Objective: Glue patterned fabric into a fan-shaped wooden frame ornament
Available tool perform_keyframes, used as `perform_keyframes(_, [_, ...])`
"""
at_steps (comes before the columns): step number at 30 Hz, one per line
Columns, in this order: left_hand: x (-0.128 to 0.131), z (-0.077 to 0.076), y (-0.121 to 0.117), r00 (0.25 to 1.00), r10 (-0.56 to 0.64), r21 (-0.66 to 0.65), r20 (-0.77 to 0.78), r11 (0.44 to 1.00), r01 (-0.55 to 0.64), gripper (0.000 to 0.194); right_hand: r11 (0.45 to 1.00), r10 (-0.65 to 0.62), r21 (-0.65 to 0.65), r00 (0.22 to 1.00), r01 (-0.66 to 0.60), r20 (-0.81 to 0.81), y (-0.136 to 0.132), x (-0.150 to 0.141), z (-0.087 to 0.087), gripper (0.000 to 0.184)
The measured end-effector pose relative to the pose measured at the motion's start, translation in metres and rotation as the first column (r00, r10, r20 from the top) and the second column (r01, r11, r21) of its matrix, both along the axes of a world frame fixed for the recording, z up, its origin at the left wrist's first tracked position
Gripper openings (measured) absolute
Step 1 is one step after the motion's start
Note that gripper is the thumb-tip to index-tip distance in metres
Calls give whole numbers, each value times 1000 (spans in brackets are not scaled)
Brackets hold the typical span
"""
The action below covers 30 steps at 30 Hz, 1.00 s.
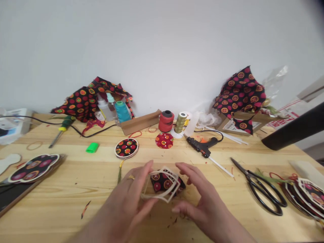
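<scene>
My left hand [134, 195] pinches the left side of a pale, thin, shaped frame [165, 197] between thumb and fingers. The frame is tilted and slightly blurred, and it seems to be more than one outline; I cannot tell how many. Behind and below it shows a piece of black fabric [157, 185] with red and orange round patterns, partly covered by the frame. On the other side my right hand [199, 199] is open, its thumb and fingers curved apart around the frame's right side without visibly gripping it.
A round fabric-covered piece with a tassel [127, 148] lies ahead, beside a red fabric disc [164, 140]. Thread spools [166, 121] stand behind. To the right are a glue gun [202, 146], black scissors [260, 189] and stacked framed pieces [307, 195]. A screwdriver [62, 130] lies left.
</scene>
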<state>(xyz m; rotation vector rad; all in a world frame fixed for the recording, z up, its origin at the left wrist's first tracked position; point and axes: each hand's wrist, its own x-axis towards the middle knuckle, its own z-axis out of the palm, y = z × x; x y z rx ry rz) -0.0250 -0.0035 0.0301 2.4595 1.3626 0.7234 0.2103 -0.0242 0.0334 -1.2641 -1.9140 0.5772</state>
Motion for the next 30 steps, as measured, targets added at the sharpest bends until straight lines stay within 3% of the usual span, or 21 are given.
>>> perform_keyframes(2, [8,-2,-5,999,-34,-38,12,999,34,74,992,112,-62,993,-110,25,-1,-3,2,94])
perform_keyframes(8, [15,-10,-11,998,-58,-139,37,988,63,80,964,199,-190,978,-185,56,-4,-4,-4,97])
perform_keyframes(13, [10,-9,-3,997,10,-153,76,988,2,70,970,172,-184,983,-159,59,-6,5,-7,83])
perform_keyframes(17, [6,0,18,986,150,-184,73,974,-134,64,957,154,-257,986,-132,65,-9,14,-2,76])
perform_keyframes(19, [5,6,30,973,229,-141,10,964,-225,66,955,128,-276,989,-105,66,-10,20,0,78])
perform_keyframes(23, [6,13,46,896,339,16,-288,937,-349,60,967,41,-256,995,-18,87,-13,34,1,70])
perform_keyframes(26, [7,8,51,836,366,170,-408,930,-325,51,967,-77,-230,985,112,155,-12,40,-5,57])
perform_keyframes(30, [8,-6,54,859,306,249,-410,944,-218,46,944,-236,-160,929,289,285,-9,41,-18,51])
